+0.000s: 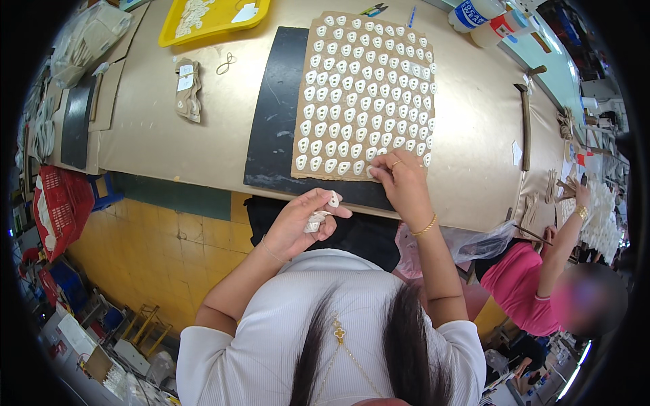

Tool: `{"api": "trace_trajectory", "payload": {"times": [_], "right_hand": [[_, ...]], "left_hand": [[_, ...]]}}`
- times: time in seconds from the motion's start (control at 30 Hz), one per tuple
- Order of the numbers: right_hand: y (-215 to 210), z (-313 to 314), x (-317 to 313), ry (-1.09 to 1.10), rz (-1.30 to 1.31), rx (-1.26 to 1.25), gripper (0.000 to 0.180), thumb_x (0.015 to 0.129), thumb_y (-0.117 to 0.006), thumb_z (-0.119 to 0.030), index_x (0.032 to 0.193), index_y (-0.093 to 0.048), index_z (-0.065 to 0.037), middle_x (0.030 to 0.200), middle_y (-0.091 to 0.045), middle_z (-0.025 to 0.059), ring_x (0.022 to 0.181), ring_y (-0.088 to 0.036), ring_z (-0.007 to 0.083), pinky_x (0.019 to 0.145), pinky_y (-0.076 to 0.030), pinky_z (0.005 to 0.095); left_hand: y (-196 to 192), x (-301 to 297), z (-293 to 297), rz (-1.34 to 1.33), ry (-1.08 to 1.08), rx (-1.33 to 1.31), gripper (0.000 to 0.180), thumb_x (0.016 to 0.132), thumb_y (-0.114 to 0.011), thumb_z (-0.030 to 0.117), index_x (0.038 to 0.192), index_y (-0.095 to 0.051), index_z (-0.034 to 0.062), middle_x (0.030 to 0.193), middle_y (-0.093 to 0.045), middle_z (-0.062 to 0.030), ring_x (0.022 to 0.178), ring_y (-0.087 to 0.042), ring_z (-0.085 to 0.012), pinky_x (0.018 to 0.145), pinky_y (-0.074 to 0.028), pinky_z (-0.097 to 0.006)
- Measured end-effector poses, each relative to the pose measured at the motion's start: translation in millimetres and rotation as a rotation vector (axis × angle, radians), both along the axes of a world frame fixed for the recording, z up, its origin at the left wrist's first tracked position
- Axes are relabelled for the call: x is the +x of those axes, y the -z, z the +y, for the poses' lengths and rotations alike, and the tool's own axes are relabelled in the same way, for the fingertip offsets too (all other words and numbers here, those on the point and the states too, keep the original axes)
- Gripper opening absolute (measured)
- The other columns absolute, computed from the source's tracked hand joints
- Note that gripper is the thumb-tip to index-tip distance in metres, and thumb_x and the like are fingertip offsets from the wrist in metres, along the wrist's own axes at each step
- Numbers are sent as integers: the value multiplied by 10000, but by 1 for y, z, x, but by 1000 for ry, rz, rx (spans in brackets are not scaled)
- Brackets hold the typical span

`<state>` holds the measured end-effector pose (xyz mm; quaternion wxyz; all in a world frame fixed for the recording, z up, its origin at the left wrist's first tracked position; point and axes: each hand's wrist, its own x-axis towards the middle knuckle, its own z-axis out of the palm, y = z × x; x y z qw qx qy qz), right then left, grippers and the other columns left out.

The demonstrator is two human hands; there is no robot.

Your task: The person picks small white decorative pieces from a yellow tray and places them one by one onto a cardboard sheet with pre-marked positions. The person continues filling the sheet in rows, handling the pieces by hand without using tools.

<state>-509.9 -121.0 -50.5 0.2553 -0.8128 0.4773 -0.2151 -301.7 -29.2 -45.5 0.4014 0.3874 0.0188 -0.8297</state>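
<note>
A brown cardboard sheet (352, 40) lies on a black mat (274, 115), covered with rows of several small white loop-shaped pieces (345, 101). My right hand (403, 183) rests at the sheet's near edge, its fingertips pressing a white piece into the bottom row. My left hand (301, 223) hovers off the table's near edge, over my lap, shut on a small stack of the same white pieces (323, 213), one lifted by my thumb.
A yellow tray (223, 24) with white pieces stands at the back left, a tied brown bundle (187, 88) beside it. A hammer (525, 115) and bottles (484, 17) lie to the right. A person in a pink top (528, 284) works at my right. A red basket (61, 203) sits left.
</note>
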Motion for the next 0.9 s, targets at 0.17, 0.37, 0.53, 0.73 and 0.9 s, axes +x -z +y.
{"api": "trace_trajectory", "payload": {"times": [0.17,0.37,0.53,0.73,0.9], "right_hand": [[-4,2,7,84,136,-128,195,758,-719,-115,936,-639,-97,876,-527,52,768,-530,240,746,-386,361],[-21,15,9,-140,-332,417,281,750,-739,-88,1016,-649,-86,935,-536,72,819,-552,219,692,-458,331],[-14,28,13,-346,-435,294,215,762,-733,-78,973,-689,-85,949,-580,64,823,-596,222,761,-486,309],[-17,36,-3,179,-335,393,180,836,-679,-36,1015,-680,-50,809,-663,40,744,-630,162,698,-518,290],[3,30,-21,407,-778,705,186,897,-627,-33,1074,-628,26,901,-679,72,790,-661,107,696,-525,220]], "left_hand": [[0,-2,-2,-32,29,-25,191,985,-518,223,959,-556,38,837,-648,-119,554,-528,-122,472,-404,-225],[2,-5,-1,30,40,-50,166,983,-521,201,913,-538,51,703,-553,-38,534,-478,-102,463,-365,-211],[10,-6,2,206,57,-52,172,985,-512,197,891,-527,53,686,-532,-33,527,-460,-98,461,-356,-205],[8,-12,5,152,24,39,197,981,-479,151,1083,-553,-1,803,-598,-88,637,-537,-145,549,-430,-238],[6,-11,1,110,28,-10,275,972,-455,109,1182,-514,-58,1018,-628,-174,851,-632,-234,728,-534,-296]]}}
